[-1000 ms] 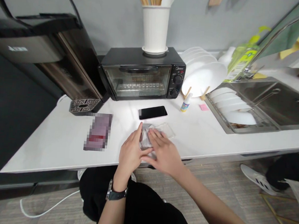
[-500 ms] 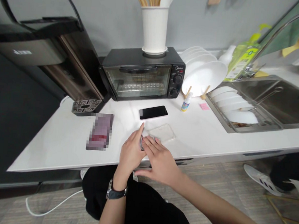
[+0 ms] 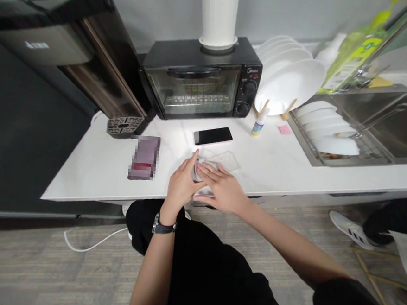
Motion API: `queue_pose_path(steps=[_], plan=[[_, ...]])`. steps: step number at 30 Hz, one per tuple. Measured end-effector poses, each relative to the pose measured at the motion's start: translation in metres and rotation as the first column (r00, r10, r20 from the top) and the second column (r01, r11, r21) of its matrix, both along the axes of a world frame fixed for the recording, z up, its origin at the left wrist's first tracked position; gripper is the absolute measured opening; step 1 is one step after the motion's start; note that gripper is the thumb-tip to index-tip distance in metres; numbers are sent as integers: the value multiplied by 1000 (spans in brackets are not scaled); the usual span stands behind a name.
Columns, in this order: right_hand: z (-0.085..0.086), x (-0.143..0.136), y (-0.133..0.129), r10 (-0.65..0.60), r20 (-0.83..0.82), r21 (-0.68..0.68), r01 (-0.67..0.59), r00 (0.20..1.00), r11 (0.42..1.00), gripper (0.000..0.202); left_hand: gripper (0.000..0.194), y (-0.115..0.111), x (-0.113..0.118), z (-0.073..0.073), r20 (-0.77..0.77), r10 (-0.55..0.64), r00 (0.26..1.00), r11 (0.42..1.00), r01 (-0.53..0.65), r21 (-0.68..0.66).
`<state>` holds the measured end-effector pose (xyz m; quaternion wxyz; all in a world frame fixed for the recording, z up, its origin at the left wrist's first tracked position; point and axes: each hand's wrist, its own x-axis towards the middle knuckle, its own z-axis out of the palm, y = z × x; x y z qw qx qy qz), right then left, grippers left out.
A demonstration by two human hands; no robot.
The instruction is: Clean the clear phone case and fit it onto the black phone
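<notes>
At the counter's front edge, a crumpled light grey cloth (image 3: pixel 206 191) is bunched between my two hands. My left hand (image 3: pixel 182 181) grips it from the left, one digit pointing up beside it. From the right, my right hand (image 3: pixel 225 186) presses its fingers over the cloth, its thumb lower down. Whether something lies inside the cloth is hidden. Just behind my right hand lies a clear phone case (image 3: pixel 229 160), flat on the counter. A phone (image 3: pixel 214 136) with a dark screen rests behind that. A small spray bottle (image 3: pixel 258 124) stands further right.
A blurred-out purple item (image 3: pixel 145 157) lies on the left of the white counter (image 3: pixel 100 178). Behind are a water dispenser (image 3: pixel 101 71), a toaster oven (image 3: pixel 201 89) and white plates (image 3: pixel 291 86). A pink sticky note (image 3: pixel 284 130) lies near the sink (image 3: pixel 389 133). Another person's shoe (image 3: pixel 349 229) shows at right.
The view has tipped downward, so the counter sits higher in the picture. My right hand has shifted slightly against the left, and more of the cloth shows between and below them.
</notes>
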<state>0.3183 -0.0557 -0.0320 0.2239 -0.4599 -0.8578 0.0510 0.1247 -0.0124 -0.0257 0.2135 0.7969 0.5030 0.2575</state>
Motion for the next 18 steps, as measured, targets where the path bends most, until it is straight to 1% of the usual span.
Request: queue_pose_path(steps=[1,3,4,5,6,7,9,10,11,12,13,14,16,17,18], plan=[[1,9,1,-48,5,-4,48,999,999,79,98,0,0,0,6,-10,1000,1000,10,0],[2,28,2,-203,20,11,203,979,979,71,100,0,0,-1,23,-25,999,1000,25,10],[2,32,3,-268,21,27,268,963,963,72,101,0,0,0,31,-29,999,999,29,14],[2,31,3,-300,19,40,299,954,954,75,101,0,1,0,36,-29,999,999,28,17],[1,25,2,-288,13,47,287,958,957,80,101,1,1,0,37,-26,999,1000,26,16],[0,15,1,-242,2,46,242,970,969,85,100,1,1,1,34,-19,999,1000,19,12],[-1,-6,-3,-100,-21,26,100,995,995,92,96,1,0,1,17,-1,1000,1000,1,-7],[-1,-11,-5,-31,-27,10,31,999,999,92,94,0,0,2,6,4,1000,1000,-4,-16],[-1,-12,-6,13,-27,-4,-13,1000,1000,90,94,0,-1,2,-1,6,1000,1000,-6,-20],[0,-7,-6,14,-20,-9,-14,1000,1000,86,96,0,-1,2,-2,2,1000,1000,-2,-19],[0,2,-6,-18,-7,-7,18,1000,1000,80,99,-1,-1,2,4,-3,1000,1000,3,-14],[1,13,-5,-89,9,5,89,996,996,75,103,-1,-1,3,12,-10,1000,1000,10,-7],[1,28,-4,-283,23,56,281,959,958,70,109,-2,0,3,30,-16,999,1000,16,7],[1,29,-5,-331,22,75,329,943,941,72,110,-2,1,3,37,-14,999,1000,14,12],[0,24,-6,-331,15,81,328,944,941,76,109,-2,1,3,37,-12,999,1000,11,15]])
